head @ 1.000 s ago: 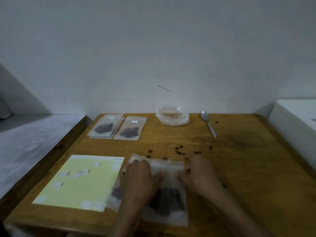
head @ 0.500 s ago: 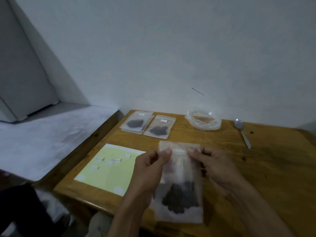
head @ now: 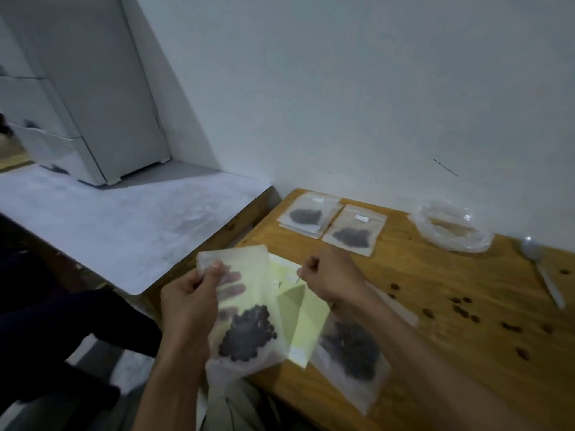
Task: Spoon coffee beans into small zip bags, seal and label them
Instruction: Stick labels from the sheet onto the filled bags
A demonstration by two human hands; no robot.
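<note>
My left hand (head: pixel 189 306) holds up a small translucent zip bag (head: pixel 245 293) by its top left corner, off the table's left edge. Dark coffee beans (head: pixel 249 334) fill the bag's bottom. My right hand (head: pixel 329 275) is over the yellow label sheet (head: pixel 308 318), its curled fingertips pinching a small white label there. The sheet's near part bends upward. A second filled bag (head: pixel 351 349) lies flat on the wooden table (head: pixel 435 353), partly under my right forearm.
Two filled, labelled bags (head: pixel 305 216) (head: pixel 354 234) lie at the table's far left corner. A crumpled clear plastic bag (head: pixel 451 228) and a metal spoon (head: pixel 541 269) sit further right. Several loose beans (head: pixel 460 309) are scattered there. A grey surface (head: pixel 124 222) adjoins the table's left side.
The bag was lifted off the table with both hands and carried left. My right hand has let go of it and moved onto the label sheet. The view has swung left.
</note>
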